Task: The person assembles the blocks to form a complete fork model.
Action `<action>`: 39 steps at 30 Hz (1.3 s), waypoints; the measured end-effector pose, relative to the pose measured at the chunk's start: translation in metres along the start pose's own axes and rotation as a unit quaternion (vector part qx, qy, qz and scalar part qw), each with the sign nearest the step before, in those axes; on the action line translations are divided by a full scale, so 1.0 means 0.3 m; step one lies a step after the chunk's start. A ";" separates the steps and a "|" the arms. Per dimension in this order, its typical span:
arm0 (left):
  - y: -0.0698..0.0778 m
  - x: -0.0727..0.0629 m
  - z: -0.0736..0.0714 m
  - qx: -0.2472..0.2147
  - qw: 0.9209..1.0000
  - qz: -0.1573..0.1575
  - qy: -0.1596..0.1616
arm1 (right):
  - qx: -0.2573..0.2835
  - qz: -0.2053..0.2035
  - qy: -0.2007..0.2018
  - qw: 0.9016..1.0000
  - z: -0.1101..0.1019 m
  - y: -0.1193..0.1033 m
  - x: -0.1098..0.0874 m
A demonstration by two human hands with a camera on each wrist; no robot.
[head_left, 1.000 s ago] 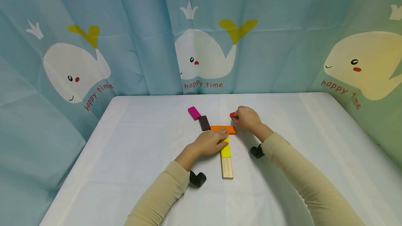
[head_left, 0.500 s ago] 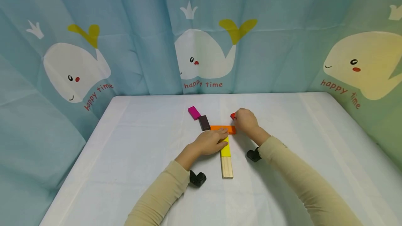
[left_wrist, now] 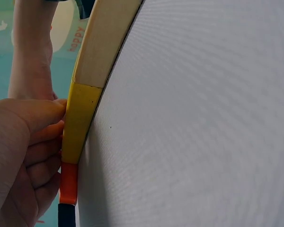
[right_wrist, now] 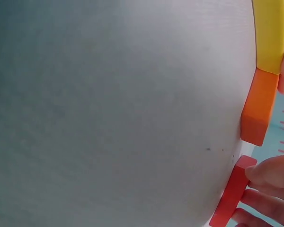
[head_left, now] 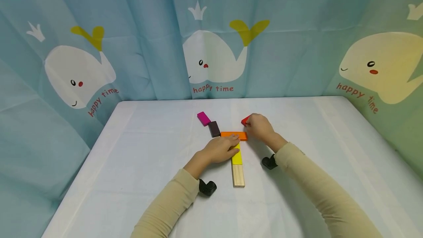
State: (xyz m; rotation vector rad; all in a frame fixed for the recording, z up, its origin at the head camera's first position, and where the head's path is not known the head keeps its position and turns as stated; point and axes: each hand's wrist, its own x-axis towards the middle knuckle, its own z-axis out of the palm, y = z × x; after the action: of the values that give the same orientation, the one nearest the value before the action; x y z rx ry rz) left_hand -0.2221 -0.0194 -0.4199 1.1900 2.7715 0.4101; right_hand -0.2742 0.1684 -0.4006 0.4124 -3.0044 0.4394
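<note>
My left hand (head_left: 219,150) lies with extended fingers over the orange block (head_left: 243,136) and the yellow block (head_left: 237,159). In the left wrist view its fingers touch the top of the yellow block (left_wrist: 80,123). Farther back, my right hand (head_left: 260,126) pinches a red block (head_left: 245,120) that lies slanted on the table. The right wrist view shows the thumb and fingers at the red block (right_wrist: 234,191), a small gap from the end of the orange block (right_wrist: 260,106). Part of the red block is hidden by the hand.
A plain wood block (head_left: 238,176) continues the yellow one toward me. A dark brown block (head_left: 214,129) sits at the orange block's left end, its corner by a magenta block (head_left: 203,118). A whale-print curtain (head_left: 138,47) stands behind the white table (head_left: 132,157).
My right hand has shifted slightly, and the red block in its fingers now lies more slanted, with more of it showing. My left hand and the other blocks stay in place.
</note>
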 end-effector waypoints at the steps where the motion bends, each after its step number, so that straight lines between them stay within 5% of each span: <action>1: 0.001 0.000 0.000 0.001 1.000 0.001 0.000 | 0.001 -0.003 0.001 1.000 0.000 0.002 0.000; 22: 0.006 -0.004 -0.002 -0.008 1.000 -0.012 -0.007 | -0.006 -0.114 0.011 0.993 0.014 0.043 0.002; 31: 0.003 -0.001 -0.002 -0.008 1.000 -0.001 -0.002 | -0.019 -0.085 0.000 0.996 0.004 0.021 -0.008; 39: 0.004 0.000 -0.004 -0.005 1.000 -0.007 -0.005 | -0.022 -0.109 -0.005 0.994 0.007 0.032 -0.010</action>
State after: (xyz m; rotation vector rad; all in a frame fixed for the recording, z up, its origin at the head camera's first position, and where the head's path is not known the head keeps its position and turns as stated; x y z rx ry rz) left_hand -0.2217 -0.0190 -0.4183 1.1666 2.7638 0.4158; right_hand -0.2741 0.1775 -0.4056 0.7323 -2.9265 0.3535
